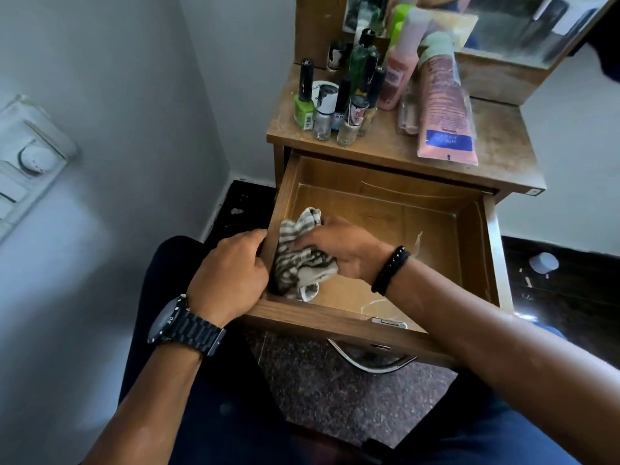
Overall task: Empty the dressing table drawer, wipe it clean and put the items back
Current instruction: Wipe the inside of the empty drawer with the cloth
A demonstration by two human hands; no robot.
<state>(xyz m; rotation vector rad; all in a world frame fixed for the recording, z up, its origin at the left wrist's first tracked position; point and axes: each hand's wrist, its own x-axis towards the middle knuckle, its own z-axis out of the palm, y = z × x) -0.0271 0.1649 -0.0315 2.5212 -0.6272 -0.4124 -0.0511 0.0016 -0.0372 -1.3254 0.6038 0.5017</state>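
The wooden drawer (396,209) of the dressing table is pulled out, and the cloth is the only thing I see inside it. My right hand (339,250) grips a crumpled grey-and-white striped cloth (295,260) and presses it into the drawer's near left corner. My left hand (231,266) curls over the drawer's left side wall (280,196) near the front. On the table top (496,142) stand several nail-polish bottles (322,109), a green bottle (360,62), a pink bottle (399,68) and a pink tube (443,105) lying flat.
A mirror (523,25) rises behind the table top. A white wall with a switch panel (30,156) is at the left. The drawer's metal handle (369,360) hangs below its front. A small white object (543,263) lies on the dark floor at the right.
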